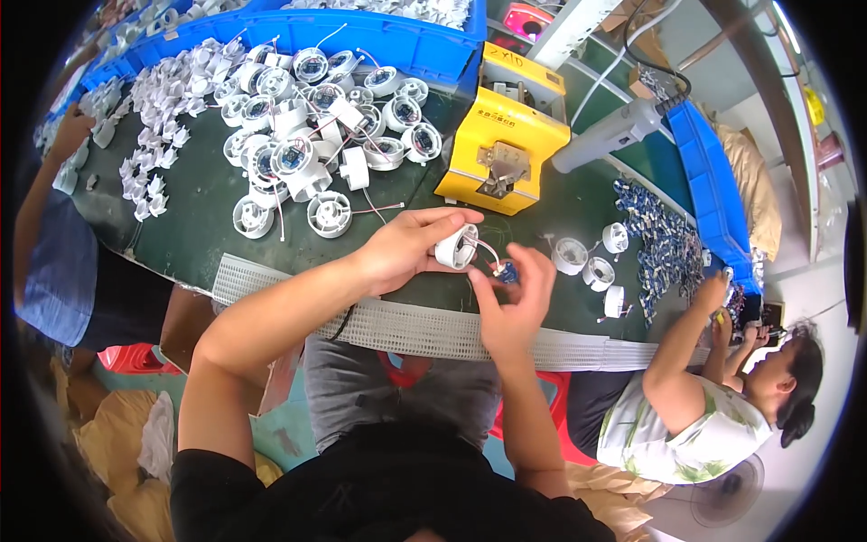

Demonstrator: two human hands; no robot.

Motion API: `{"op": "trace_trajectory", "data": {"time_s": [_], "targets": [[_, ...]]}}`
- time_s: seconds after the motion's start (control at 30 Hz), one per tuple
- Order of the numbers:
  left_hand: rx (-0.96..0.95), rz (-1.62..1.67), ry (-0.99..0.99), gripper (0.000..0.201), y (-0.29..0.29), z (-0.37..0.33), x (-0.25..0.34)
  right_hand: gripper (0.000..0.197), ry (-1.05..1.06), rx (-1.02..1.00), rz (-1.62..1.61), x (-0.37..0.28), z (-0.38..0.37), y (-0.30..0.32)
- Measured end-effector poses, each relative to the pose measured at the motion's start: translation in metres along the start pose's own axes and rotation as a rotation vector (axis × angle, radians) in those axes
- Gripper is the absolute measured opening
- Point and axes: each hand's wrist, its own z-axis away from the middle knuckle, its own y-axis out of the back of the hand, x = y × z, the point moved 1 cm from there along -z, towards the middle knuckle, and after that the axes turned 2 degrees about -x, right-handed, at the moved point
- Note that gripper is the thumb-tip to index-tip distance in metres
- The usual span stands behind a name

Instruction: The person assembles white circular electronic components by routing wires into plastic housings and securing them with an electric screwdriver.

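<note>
My left hand (408,246) is closed around a white round plastic housing (456,249), its open side turned to the right. Thin wires run out of the housing to a small blue circuit board (506,271). That board sits between the fingers of my right hand (517,303). Both hands are held over the near edge of the green table, just in front of a yellow machine (506,126). Left of the machine lies a heap of similar white housings (330,214), several with circuit boards and loose wires. A few more housings (570,256) lie to the right of my right hand.
Blue bins (379,41) line the back, with white plastic parts (153,108) piled at the left. A heap of blue circuit boards (655,244) lies right, beside another blue bin (713,181). A grey cylinder (610,135) stands behind. People work at both sides.
</note>
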Motion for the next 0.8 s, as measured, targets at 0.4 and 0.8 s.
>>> {"op": "trace_trajectory", "data": {"time_s": [0.4,0.8], "targets": [[-0.077,0.115,-0.23,0.034,0.011,-0.006,0.002,0.017,-0.578,-0.224,-0.607,0.003,-0.024,0.008],[-0.121,0.233,0.004,0.039,0.004,-0.002,0.002,0.019,0.681,-0.127,0.199,-0.005,-0.028,0.002]]}}
